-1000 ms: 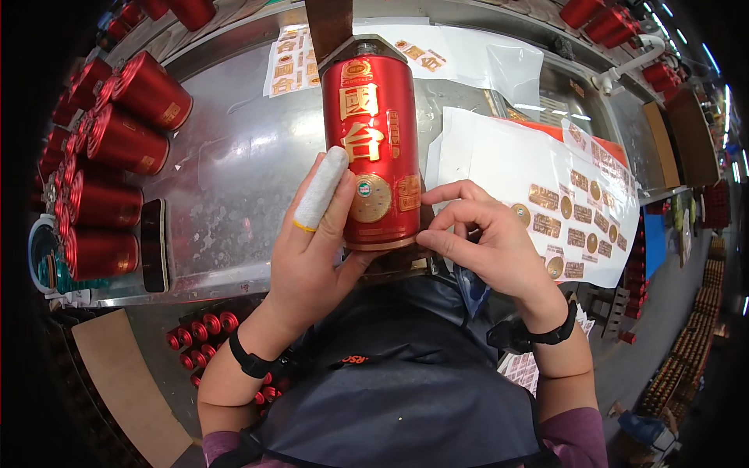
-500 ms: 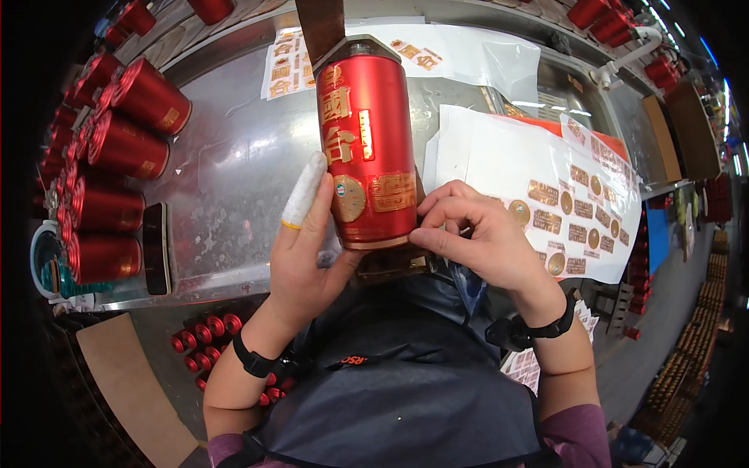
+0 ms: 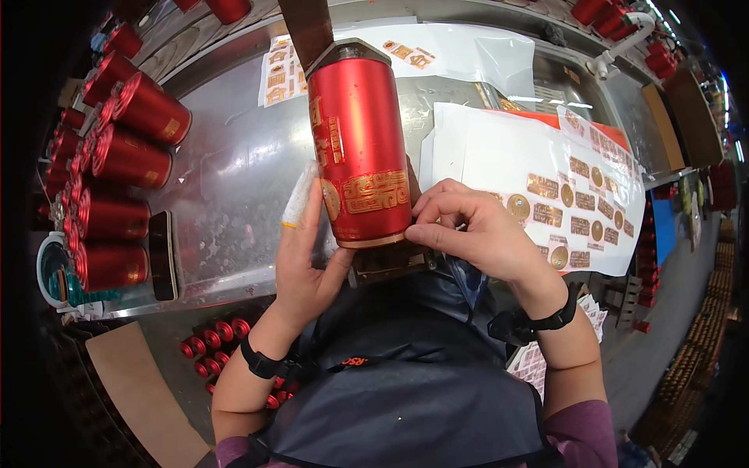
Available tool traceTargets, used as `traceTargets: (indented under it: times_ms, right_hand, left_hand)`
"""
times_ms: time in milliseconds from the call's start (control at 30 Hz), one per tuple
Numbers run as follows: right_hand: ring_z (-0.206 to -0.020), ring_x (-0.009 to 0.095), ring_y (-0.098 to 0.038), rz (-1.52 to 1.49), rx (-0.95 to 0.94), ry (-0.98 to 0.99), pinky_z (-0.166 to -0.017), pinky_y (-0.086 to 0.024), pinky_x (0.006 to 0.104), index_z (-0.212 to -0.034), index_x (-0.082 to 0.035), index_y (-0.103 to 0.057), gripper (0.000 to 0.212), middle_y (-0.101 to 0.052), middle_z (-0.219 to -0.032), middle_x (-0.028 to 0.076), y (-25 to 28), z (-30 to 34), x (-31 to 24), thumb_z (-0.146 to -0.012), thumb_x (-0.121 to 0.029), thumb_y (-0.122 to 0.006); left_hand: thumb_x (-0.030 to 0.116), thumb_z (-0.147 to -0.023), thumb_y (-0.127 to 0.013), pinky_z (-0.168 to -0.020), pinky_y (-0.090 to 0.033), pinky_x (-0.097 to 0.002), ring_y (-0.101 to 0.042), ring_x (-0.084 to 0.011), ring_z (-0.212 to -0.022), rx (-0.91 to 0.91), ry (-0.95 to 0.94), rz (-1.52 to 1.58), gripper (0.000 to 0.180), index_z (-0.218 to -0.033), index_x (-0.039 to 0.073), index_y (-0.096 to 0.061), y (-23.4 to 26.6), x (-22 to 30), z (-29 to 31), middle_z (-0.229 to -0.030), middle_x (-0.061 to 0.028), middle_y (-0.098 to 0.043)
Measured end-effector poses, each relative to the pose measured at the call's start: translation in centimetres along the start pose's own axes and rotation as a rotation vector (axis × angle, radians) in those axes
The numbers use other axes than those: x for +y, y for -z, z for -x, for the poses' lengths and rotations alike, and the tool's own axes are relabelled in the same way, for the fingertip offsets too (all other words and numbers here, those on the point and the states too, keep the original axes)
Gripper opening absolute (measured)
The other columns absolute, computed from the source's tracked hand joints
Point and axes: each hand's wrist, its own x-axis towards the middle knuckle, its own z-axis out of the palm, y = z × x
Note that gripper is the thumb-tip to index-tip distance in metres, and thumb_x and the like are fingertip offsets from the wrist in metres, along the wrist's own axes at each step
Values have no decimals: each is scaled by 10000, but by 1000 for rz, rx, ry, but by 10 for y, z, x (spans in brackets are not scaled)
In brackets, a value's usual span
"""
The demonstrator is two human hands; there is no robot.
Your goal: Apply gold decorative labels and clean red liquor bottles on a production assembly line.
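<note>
A glossy red metal canister [image 3: 367, 132] with raised gold stickers lies on a holder in front of me, its lower rim toward my body. My left hand [image 3: 304, 257] is closed round its left side, the thumb under the lower edge. One finger wears a white cover [image 3: 299, 199] with a yellow band. At the lower right rim, my right hand [image 3: 476, 230] is curled, thumb tip and bent forefinger against the canister; its other fingertips are partly hidden. A gold rectangular sticker [image 3: 374, 191] faces up near the lower end, and a round gold one is partly turned away at the left.
Several red canisters [image 3: 129, 156] stand at the left beside a dark phone-like slab [image 3: 163, 256]. White sheets of gold stickers [image 3: 499, 156] lie at the right, another [image 3: 476, 51] behind. A brown bar [image 3: 307, 27] rises behind the canister. A white pipe [image 3: 636, 35] is at far right.
The canister has turned leftward about its long axis, so the gold lettering has moved toward its left side and the rectangular sticker faces more upward. Both hands keep nearly the same places.
</note>
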Motion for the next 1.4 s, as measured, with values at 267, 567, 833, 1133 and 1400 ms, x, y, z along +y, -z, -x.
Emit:
traceTargets:
  times_ms: [267, 567, 833, 1133, 1400]
  right_hand:
    - [-686, 33, -434, 6, -4, -3, -648, -384, 198, -842, -50, -704, 77, -617, -976, 2, 8, 7, -11, -845, -118, -740]
    - [-637, 76, -434, 10, 8, 34, -583, -381, 236, -830, -74, -699, 179, -531, -849, 9, 5, 3, 0, -853, -244, -751]
    - [-667, 75, -434, 33, -1, 13, -610, -383, 233, -834, -57, -703, 154, -563, -858, 2, 4, 1, 0, -853, -203, -750]
    - [-651, 118, -471, 45, -12, 30, -592, -405, 273, -817, -43, -701, 237, -536, -790, 47, 4, -4, 3, -837, -270, -766]
    - [-706, 170, -538, 21, -24, 60, -641, -443, 301, -811, -46, -694, 250, -564, -807, 70, 4, -7, 7, -837, -285, -762]
  left_hand:
    - [105, -875, -673, -1101, -339, -419, -401, -375, -1365, -24, 28, -3, 705, -1467, -45, -321, 0, -1, 3, -1480, -244, -389]
    - [90, -872, -666, -1101, -338, -416, -403, -372, -1362, -22, 19, -15, 704, -1471, -36, -319, -2, 0, 2, -1474, -239, -396]
    - [98, -895, -614, -1123, -301, -425, -353, -373, -1395, -92, 87, 34, 670, -1477, -35, -310, -3, 1, 1, -1488, -240, -373]
    - [67, -826, -645, -1065, -358, -470, -493, -427, -1243, -17, -50, -126, 569, -1355, -56, -474, 10, 13, 17, -1349, -252, -519]
    - [37, -785, -659, -921, -507, -423, -617, -369, -1053, 7, -274, -253, 386, -1165, -34, -638, 9, 19, 35, -1185, -219, -634]
